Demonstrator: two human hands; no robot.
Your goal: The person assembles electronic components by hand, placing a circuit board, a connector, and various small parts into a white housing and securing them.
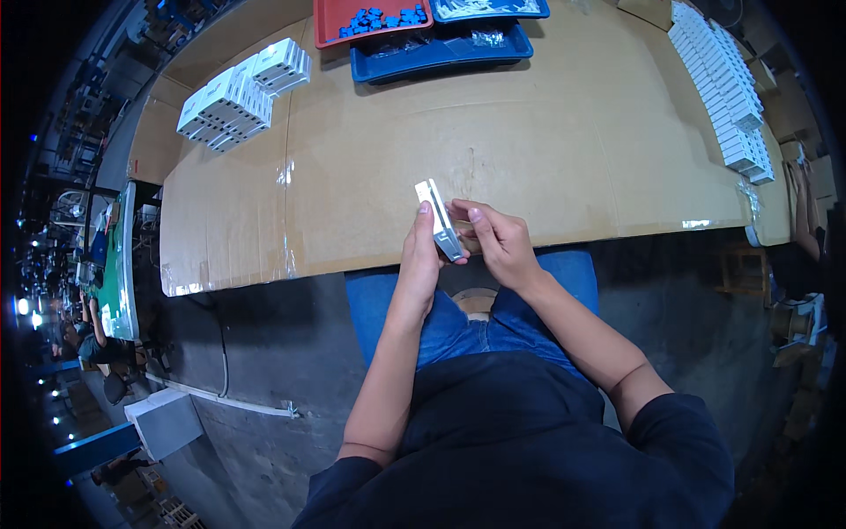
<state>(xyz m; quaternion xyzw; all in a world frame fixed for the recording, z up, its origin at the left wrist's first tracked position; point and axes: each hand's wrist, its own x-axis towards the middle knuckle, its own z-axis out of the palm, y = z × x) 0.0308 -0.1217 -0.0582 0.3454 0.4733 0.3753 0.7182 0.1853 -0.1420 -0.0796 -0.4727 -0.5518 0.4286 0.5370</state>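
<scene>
Hands at work: two; the left hand [421, 240] is closed around one flat piece [431, 198], with the thumb on it; the right hand [504, 245] is half open with bent fingers just beside it, and I cannot tell if these touch it or hold something.
Place of piece: before the person, above the near table edge, tilted.
Trays: three; one red tray [323, 25] and two blue trays [441, 67], one partly over the other.
White boxes: two groups at left [225, 108] and one long block at right [718, 93]; single boxes are too small for a sure count.
Materials: the table [529, 132] has a smooth brown cardboard cover with shiny clear tape; the piece is slim, white and grey, perhaps of plastic.
Tray contents: small chunky blue parts [374, 19] and thin white parts [485, 7].
Hard to see: the upper tray rims are cut off; left fingers are mostly hidden behind the piece.
</scene>
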